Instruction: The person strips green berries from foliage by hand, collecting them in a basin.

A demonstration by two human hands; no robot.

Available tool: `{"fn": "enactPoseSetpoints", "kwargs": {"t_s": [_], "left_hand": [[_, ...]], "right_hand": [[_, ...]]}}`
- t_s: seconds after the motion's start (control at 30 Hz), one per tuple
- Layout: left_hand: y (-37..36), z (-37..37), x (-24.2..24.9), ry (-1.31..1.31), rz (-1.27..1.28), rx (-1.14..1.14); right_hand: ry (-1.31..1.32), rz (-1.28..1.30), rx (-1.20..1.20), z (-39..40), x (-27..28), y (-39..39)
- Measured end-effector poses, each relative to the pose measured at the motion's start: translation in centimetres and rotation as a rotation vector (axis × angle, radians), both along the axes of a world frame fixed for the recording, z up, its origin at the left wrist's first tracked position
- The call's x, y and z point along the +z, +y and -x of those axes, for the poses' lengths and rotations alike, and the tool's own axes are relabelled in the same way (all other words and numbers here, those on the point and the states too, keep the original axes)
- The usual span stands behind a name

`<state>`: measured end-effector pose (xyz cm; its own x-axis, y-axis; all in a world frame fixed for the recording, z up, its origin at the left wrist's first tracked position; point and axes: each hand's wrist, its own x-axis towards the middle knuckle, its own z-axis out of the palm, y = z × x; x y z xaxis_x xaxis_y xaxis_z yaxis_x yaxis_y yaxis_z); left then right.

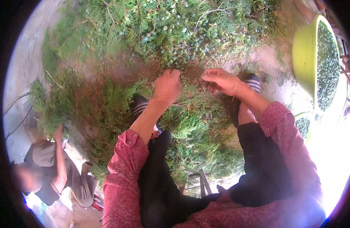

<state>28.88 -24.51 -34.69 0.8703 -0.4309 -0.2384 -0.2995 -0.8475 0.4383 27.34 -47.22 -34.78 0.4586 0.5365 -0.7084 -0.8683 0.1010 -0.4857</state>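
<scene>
My left hand (167,86) is closed with its fingers curled down, just above the near edge of a heap of green conifer sprigs (171,30). The heap bears many small pale-green cones. Level with it and a little to the right is my right hand (220,80), its thumb bent in against the curled fingers. Whatever either hand pinches is too small or hidden to make out. Below both hands, loose conifer cuttings (194,129) cover the ground between my feet.
A yellow-green basin (304,55) full of small green cones stands at the right. Part of a second green-rimmed container (303,127) shows below it. At lower left another person (55,163) sits, one hand at more sprigs (53,114). My striped shoes (252,83) flank the cuttings.
</scene>
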Motion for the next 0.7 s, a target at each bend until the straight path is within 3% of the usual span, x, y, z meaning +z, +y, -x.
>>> {"fn": "enactPoseSetpoints", "kwargs": {"t_s": [0.07,0.13,0.2,0.33,0.37,0.43,0.5,0.57,0.7], "left_hand": [[0.4,0.1,0.2,-0.002,-0.002,0.035],[0.6,0.0,0.7,0.138,0.25,0.221],[-0.7,0.4,2.2,0.233,0.386,0.264],[-3.5,0.4,5.0,0.474,0.687,0.343],[-2.8,0.2,4.0,0.471,0.686,0.343],[-1.1,-0.7,1.2,0.302,0.376,0.3],[-0.9,-0.1,0.2,0.273,0.395,0.302],[-1.4,0.5,-0.6,0.112,0.168,0.183],[-1.8,0.3,-0.3,0.167,0.051,0.161]], "right_hand": [[0.023,0.022,-0.001,0.3,-0.1,0.0],[0.042,0.046,0.003,0.0,0.9,0.8],[0.186,0.091,-0.222,0.1,2.0,2.0],[0.271,-0.062,-0.28,0.0,0.5,2.7],[0.262,-0.054,-0.254,0.1,0.3,2.5],[0.251,-0.046,-0.226,0.0,-0.1,1.8],[0.26,0.052,-0.154,0.1,-0.3,1.1],[0.239,0.076,-0.125,0.3,-0.2,1.5],[0.195,0.069,-0.064,0.3,0.2,1.7]]}}
